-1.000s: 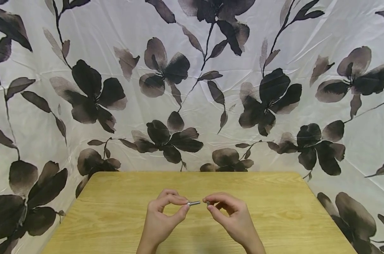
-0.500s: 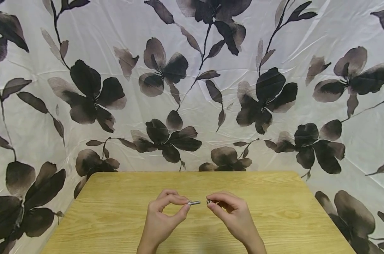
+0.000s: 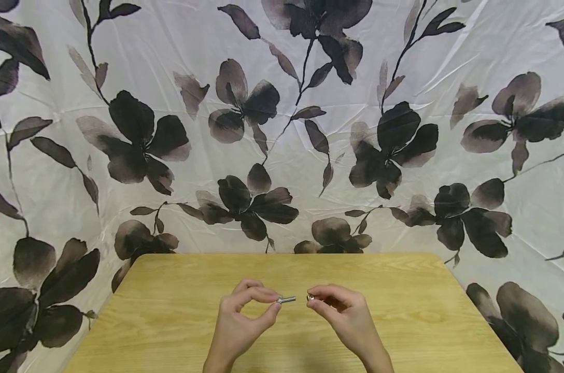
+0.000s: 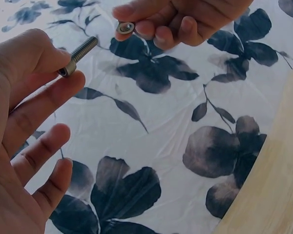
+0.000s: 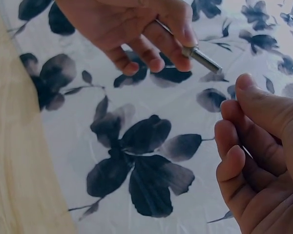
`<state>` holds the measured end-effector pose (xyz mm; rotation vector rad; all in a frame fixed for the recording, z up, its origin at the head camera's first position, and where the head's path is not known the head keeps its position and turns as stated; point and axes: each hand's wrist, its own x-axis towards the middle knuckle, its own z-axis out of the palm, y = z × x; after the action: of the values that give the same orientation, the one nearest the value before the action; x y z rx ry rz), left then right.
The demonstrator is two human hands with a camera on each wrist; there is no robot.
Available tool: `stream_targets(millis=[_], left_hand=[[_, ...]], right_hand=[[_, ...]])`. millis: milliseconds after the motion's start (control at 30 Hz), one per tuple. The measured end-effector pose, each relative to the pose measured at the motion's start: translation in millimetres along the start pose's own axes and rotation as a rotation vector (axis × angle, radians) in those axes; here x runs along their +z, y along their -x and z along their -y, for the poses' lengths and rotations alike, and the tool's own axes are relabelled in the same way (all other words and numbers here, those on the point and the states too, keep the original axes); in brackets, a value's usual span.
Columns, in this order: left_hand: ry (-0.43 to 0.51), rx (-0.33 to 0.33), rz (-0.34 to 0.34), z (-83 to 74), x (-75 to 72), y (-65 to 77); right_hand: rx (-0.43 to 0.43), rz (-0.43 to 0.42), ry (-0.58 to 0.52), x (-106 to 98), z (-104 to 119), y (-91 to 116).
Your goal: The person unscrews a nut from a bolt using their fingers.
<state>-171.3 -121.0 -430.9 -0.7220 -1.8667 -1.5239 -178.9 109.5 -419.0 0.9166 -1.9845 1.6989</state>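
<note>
A silver metal bolt [image 3: 288,299] with a threaded shank is pinched by its head between the thumb and index finger of my left hand [image 3: 244,316]. Its shank points right, toward the other hand. In the left wrist view the bolt [image 4: 83,50] tilts upward, with the remaining fingers spread below. My right hand [image 3: 344,313] pinches a small metal nut [image 3: 310,297] at its fingertips. The nut [image 4: 125,28] turns its hole toward the left wrist camera. A short gap separates bolt tip and nut. From the right wrist view, the fingers hide the nut.
Both hands are above a light wood-grain table [image 3: 170,290] with rounded far corners. Behind and around it hangs a white cloth [image 3: 310,171] printed with dark flowers.
My right hand has drawn slightly to the right with the nut, widening the gap to the bolt. The nut shows more between the fingertips. My left hand keeps its grip almost in place.
</note>
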Motion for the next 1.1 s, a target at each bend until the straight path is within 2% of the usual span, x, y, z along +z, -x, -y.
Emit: stream_targets(millis=[133, 367, 533, 700, 867, 1100], left_hand=[[-0.026, 0.012, 0.003, 3.7, 1.1, 2.4], [-0.082, 0.046, 0.047, 9.2, 1.3, 6.4], [-0.099, 0.038, 0.046, 17.0, -1.8, 7.1], [-0.095, -0.027, 0.057, 28.0, -3.8, 9.5], [-0.077, -0.138, 0.098, 39.8, -3.8, 17.0], [-0.126, -0.258, 0.147, 56.3, -1.1, 26.7]], right_hand=[[0.031, -0.005, -0.008, -0.7, -4.8, 2.9], [0.125, 0.012, 0.025, 1.4, -13.4, 6.7], [0.174, 0.036, 0.050, 0.8, -19.4, 7.0], [0.277, 0.074, 0.073, -1.6, -24.0, 9.3], [0.380, 0.113, 0.111, -2.1, -32.5, 13.8], [0.408, 0.146, 0.147, 0.0, -52.0, 20.0]])
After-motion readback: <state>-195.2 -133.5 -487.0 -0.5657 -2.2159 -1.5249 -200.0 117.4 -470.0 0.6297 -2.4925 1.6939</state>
